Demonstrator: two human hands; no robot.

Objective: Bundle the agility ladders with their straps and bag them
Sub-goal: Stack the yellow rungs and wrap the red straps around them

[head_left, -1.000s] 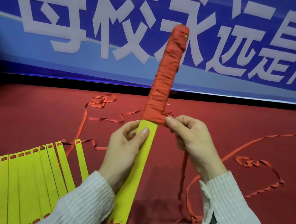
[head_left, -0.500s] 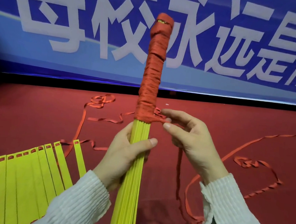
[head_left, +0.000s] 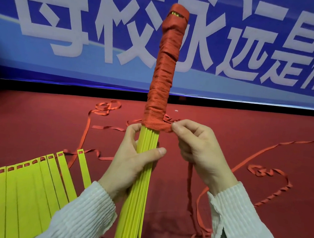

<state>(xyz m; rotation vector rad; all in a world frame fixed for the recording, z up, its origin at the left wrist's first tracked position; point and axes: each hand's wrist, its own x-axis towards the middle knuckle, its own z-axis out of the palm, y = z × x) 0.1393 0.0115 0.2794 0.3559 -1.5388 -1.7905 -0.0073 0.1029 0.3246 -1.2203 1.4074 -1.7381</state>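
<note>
Left grip (head_left: pixel 133 166) clenched round yellow rung bundle (head_left: pixel 142 175), held upright; right grip (head_left: pixel 197 148) pinching red strap (head_left: pixel 161 127) at wrap's lower edge.

Bright, even light, colours vivid — wide-angle bending at the edges, left corner dark, slightly soft.

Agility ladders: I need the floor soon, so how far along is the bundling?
Done: the upper half of the held bundle is wrapped in red strap. In hand: left hand grips the rungs, right hand pinches the strap. Left: the lower half, the second ladder on the floor, and bagging; no bag shows.
</note>
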